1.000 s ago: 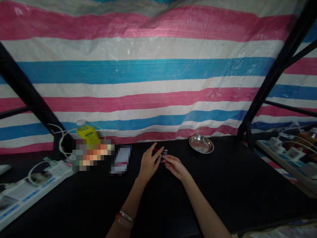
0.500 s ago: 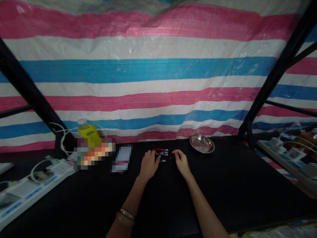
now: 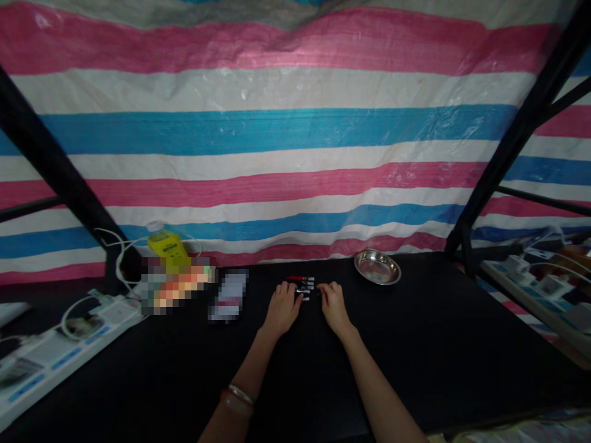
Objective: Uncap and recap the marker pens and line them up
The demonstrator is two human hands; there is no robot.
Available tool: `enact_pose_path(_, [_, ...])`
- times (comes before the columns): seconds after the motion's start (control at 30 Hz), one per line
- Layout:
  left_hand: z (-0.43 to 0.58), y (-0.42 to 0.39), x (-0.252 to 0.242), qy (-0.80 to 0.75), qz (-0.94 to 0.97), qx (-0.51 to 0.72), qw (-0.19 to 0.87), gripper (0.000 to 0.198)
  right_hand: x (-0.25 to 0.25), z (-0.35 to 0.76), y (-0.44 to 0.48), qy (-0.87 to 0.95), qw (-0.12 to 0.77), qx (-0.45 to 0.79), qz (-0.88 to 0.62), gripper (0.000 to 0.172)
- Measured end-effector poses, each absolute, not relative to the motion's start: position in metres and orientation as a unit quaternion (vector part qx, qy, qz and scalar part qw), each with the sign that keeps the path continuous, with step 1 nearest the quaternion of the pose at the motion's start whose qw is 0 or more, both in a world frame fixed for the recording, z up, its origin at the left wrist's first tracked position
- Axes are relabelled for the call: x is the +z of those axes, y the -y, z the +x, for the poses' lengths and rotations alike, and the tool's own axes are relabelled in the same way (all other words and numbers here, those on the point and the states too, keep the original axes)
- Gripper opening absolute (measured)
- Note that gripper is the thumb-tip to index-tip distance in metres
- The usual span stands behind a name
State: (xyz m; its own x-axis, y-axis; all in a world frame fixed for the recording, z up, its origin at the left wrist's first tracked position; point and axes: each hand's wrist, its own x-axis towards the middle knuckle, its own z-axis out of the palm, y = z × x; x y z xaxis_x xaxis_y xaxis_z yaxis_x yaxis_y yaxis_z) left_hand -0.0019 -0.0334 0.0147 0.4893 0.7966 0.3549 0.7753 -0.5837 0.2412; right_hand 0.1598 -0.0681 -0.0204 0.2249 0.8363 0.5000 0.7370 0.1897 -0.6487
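On the black table, my left hand (image 3: 282, 309) has its thumb and fingers closed on a slim dark pen with a pale end (image 3: 303, 291). My right hand (image 3: 335, 307) is just right of it, fingertips pinched together over a small dark piece (image 3: 318, 293) that is mostly hidden. Between and beyond the hands lie several similar slim pens with pale ends, side by side. The farthest is a red pen (image 3: 295, 279), and one pale tip (image 3: 305, 299) shows by my left thumb.
A round metal dish (image 3: 377, 269) stands back right. Left of my hands lie a blurred-out phone-like slab (image 3: 228, 296) and a pixelated item (image 3: 180, 288), with a yellow bottle (image 3: 170, 249) behind. Power strips (image 3: 69, 354) with cables run along both sides. A striped sheet (image 3: 277, 132) hangs behind.
Both hands have drawn closer together. My left hand has shifted slightly right and now has a pen in its fingers; my right hand has moved slightly left and turned its fingertips inward.
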Motion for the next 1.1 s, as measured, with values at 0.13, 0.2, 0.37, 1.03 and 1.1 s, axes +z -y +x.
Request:
enact_pose_path(0.13, [-0.002, 0.034, 0.014, -0.449, 0.866, 0.22, 0.025, 0.022, -0.016, 0.158, 0.071, 0.63, 0.424, 0.029, -0.65, 0.031])
enact_pose_path(0.2, [-0.002, 0.034, 0.014, -0.446, 0.866, 0.225, 0.026, 0.023, -0.014, 0.157, 0.072, 0.631, 0.41, 0.025, -0.658, 0.031])
enact_pose_path(0.37, [-0.003, 0.032, 0.011, -0.442, 0.861, 0.248, 0.044, 0.023, -0.011, 0.155, 0.074, 0.617, 0.408, 0.015, -0.673, 0.025])
enact_pose_path(1.03, [-0.006, 0.025, 0.006, -0.419, 0.856, 0.278, 0.122, 0.022, -0.007, 0.157, 0.07, 0.59, 0.363, -0.019, -0.721, 0.021])
enact_pose_path(1.1, [-0.007, 0.024, 0.006, -0.417, 0.852, 0.288, 0.132, 0.022, -0.006, 0.159, 0.07, 0.576, 0.358, -0.02, -0.735, 0.02])
